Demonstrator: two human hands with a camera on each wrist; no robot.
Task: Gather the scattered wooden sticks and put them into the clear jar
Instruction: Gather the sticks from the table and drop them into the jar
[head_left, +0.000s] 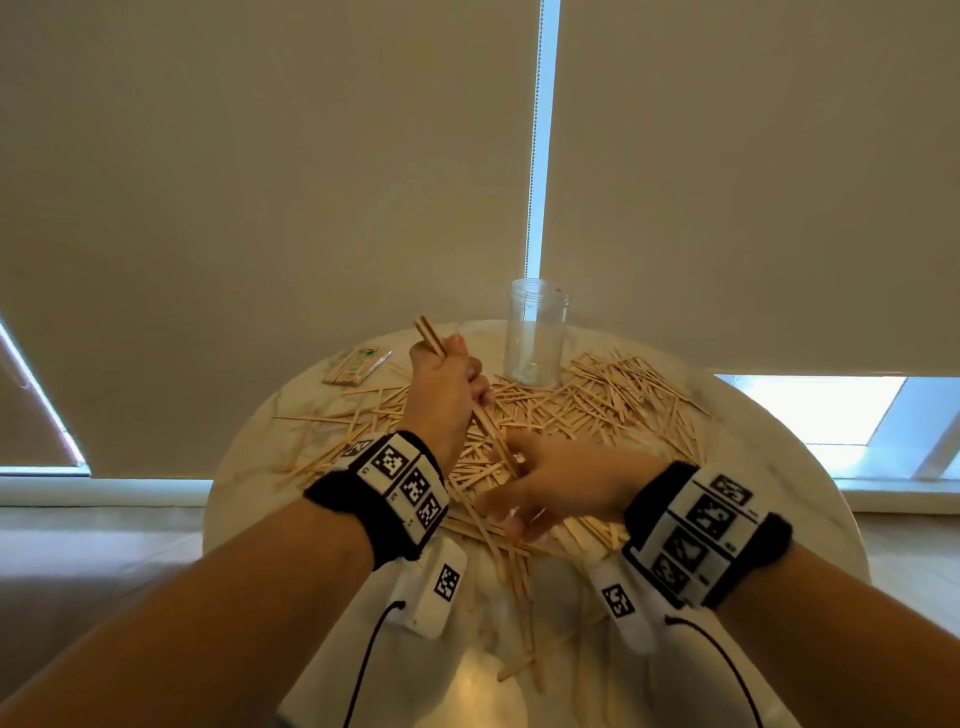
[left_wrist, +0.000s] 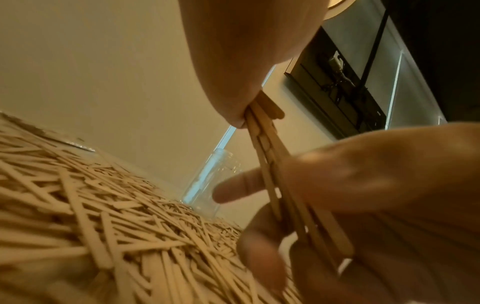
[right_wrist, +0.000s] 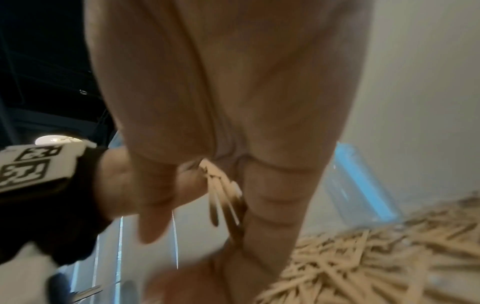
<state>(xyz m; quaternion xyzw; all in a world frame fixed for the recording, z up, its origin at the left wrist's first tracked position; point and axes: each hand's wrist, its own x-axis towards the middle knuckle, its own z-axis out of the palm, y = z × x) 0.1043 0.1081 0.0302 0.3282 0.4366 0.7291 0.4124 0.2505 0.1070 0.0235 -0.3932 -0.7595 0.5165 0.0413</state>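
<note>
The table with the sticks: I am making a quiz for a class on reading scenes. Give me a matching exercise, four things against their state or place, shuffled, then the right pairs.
Things:
1. clear jar
2. left hand
3. packet
4. loose sticks

States or places:
A. grips a small bundle of sticks
B. scattered across the round table
C. stands upright at the far edge, almost empty
D. lies flat at the far left of the table

Pairs: 1-C, 2-A, 3-D, 4-B
</note>
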